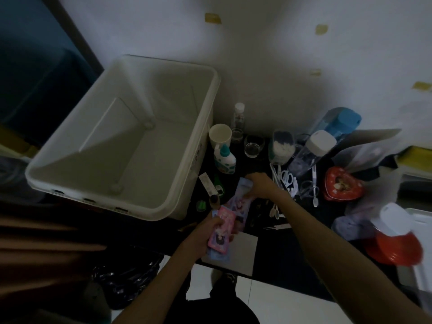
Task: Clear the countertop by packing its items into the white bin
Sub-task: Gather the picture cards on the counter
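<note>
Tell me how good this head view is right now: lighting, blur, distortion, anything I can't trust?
Head view: dim overall, black countertop swallowing small items; white bin reads clearly and looks empty; left hand and right hand hold pink and blue packets, print soft; red bowl at right edge smeared; wide-angle bending at the edges.

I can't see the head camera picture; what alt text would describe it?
A person's left hand and right hand each grip colourful flat packets over a cluttered dark countertop. An empty white bin sits at left; bottles, a cup and scissors crowd the counter.
</note>
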Demonstrator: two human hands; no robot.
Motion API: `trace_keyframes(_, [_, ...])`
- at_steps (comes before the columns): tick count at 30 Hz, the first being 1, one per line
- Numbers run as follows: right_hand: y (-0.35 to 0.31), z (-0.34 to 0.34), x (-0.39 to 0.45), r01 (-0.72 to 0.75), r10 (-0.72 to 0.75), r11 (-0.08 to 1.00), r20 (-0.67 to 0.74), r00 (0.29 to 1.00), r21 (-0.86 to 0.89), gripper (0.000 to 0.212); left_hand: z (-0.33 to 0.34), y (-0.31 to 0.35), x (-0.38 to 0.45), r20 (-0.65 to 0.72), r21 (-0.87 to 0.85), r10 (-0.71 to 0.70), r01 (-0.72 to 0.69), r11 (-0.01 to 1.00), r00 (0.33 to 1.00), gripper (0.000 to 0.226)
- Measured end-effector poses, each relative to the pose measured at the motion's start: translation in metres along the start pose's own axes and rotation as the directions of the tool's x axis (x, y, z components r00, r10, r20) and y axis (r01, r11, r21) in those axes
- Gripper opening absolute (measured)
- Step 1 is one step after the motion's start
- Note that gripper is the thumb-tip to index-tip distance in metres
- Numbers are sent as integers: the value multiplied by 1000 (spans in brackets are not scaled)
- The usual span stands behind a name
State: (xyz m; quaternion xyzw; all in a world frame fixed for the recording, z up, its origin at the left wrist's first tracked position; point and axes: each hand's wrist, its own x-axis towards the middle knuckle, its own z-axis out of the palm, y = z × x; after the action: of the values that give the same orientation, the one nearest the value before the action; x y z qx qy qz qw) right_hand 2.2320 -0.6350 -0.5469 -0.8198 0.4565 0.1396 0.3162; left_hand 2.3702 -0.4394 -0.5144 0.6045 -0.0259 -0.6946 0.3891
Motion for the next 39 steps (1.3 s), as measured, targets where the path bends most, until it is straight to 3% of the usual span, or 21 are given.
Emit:
trace_keyframes(3, [7,-26,-5,-12,16,997,-60,998,71,66,8,3,-3,22,1,4,-4,1000,1000,25])
trace_keyframes(5, [8,-46,-18,6,5,996,-110,994,94,58,14,7,-3,40,1,-27,27,1000,999,18])
trace_keyframes(9, [9,-82,-60,144,-34,902,-266,963,406,36,19,11,2,96,55,-104,99,994,990,33])
trace_keyframes(12, [5,-97,-87,217,-170,805,-135,976,552,29,19,9,10,121,-69,-80,88,994,989,31])
trace_keyframes(15, [-8,-89,-96,219,-286,832,56,957,510,32,27,17,9,212,-138,-47,78,987,976,40])
trace_keyframes(17, [-10,-73,-92,248,-295,895,75,953,370,42,36,24,6,318,-119,-40,82,990,947,52])
trace_keyframes(19, [-7,-57,-87,256,-271,938,31,962,232,49,46,30,1,308,-41,-65,82,996,949,54])
trace_keyframes(23, [-1,-44,-94,284,-267,933,-101,958,223,62,56,26,5,421,-102,-18,68,992,907,53])
trace_keyframes(26, [5,-35,-105,315,-308,943,-74,949,111,62,58,25,10,513,-125,16,56,991,858,56])
trace_keyframes(27, [5,-31,-110,334,-326,932,-80,942,138,60,62,26,12,514,-148,42,40,988,857,51])
trace_keyframes(29, [5,-21,-119,317,-248,889,-236,940,330,55,71,30,15,417,-189,141,-66,980,898,39])
trace_keyframes(31, [1,1,-123,193,118,725,-395,911,661,44,81,36,19,247,-195,230,-184,963,941,33])
trace_keyframes(32, [-6,13,-127,133,336,508,-338,879,851,40,83,38,22,181,-218,235,-194,957,955,37])
trace_keyframes(33, [-14,26,-129,88,454,212,-177,873,973,43,86,40,24,135,-253,216,-177,951,967,39])
trace_keyframes(34, [-21,37,-132,49,459,-94,-1,889,994,55,88,42,25,107,-272,195,-160,949,975,40])
trace_keyframes(35, [-28,47,-138,6,371,-309,115,922,951,70,91,44,25,86,-284,204,-172,943,975,36])
trace_keyframes(36, [-35,54,-144,-2,290,-446,146,946,895,82,93,43,26,65,-285,246,-219,933,967,32])
trace_keyframes(37, [-42,56,-149,15,263,-514,141,954,858,83,99,42,27,44,-268,301,-279,922,953,28])
trace_keyframes(39, [-50,57,-150,92,301,-689,169,939,719,58,110,34,20,95,-207,408,-383,900,908,28])
